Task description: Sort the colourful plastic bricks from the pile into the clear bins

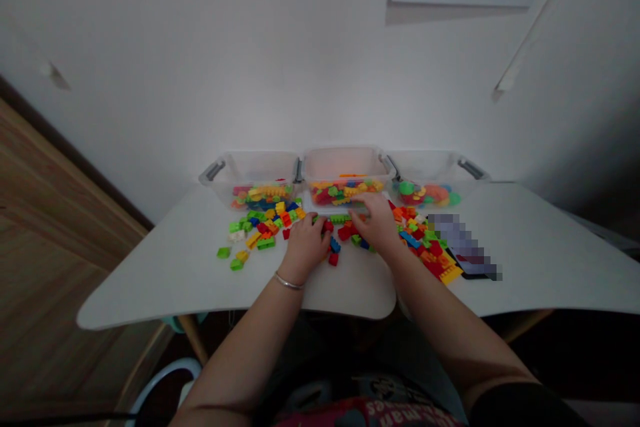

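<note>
While the left hand (305,247) lies spread among loose bricks (265,230), the right hand (376,221) spreads just before the middle bin (345,170).

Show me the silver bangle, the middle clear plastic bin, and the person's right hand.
Silver bangle (289,282): head view, on its front curve.
Middle clear plastic bin (345,163): head view, on its back wall.
Right hand (377,223): head view, on the back of the hand.

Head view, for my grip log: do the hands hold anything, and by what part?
Cannot tell: the left hand and right hand lie over the plastic bricks, and their fingers hide any hold.
</note>
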`<state>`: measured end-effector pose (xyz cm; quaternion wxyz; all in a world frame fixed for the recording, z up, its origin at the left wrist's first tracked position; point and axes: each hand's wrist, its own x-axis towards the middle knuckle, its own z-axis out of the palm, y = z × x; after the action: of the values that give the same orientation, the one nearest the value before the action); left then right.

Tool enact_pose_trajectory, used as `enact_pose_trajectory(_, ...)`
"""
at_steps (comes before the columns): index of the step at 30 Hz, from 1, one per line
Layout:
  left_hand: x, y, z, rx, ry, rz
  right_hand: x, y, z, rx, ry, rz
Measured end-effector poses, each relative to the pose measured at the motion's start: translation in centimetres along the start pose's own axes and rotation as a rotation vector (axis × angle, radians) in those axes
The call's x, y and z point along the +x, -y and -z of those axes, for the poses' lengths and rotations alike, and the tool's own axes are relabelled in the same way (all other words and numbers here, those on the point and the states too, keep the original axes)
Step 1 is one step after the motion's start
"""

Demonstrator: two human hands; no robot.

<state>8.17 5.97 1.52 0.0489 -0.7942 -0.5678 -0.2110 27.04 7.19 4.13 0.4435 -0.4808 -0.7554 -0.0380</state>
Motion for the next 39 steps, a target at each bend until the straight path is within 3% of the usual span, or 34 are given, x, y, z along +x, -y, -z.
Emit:
enact_pose_trajectory(4,0.0,0.0,0.0,-0.002,-0.002,-0.007,-2.5,0.2,-1.1,-0.025,0.223,0.010)
enact_pose_trajectory(8,0.1,-0.1,0.1,-0.011,0.007,0.004,-3.5,0.1,-1.1,-0.084,0.334,0.054)
enact_pose_trajectory(28,0.1,0.0,0.0,-0.021,-0.008,-0.006,-3.9,0.0,-1.4,-0.068,0.326,0.066)
enact_pose_trajectory(33,0.2,0.0,0.0,-0.016,0.000,-0.003,-3.9,-0.1,-1.6,0.026,0.227,-0.012)
enact_pose_trajectory(39,0.2,0.1,0.0,-0.013,0.012,-0.013,-3.1,-0.8,-1.3,0.124,-0.107,-0.066)
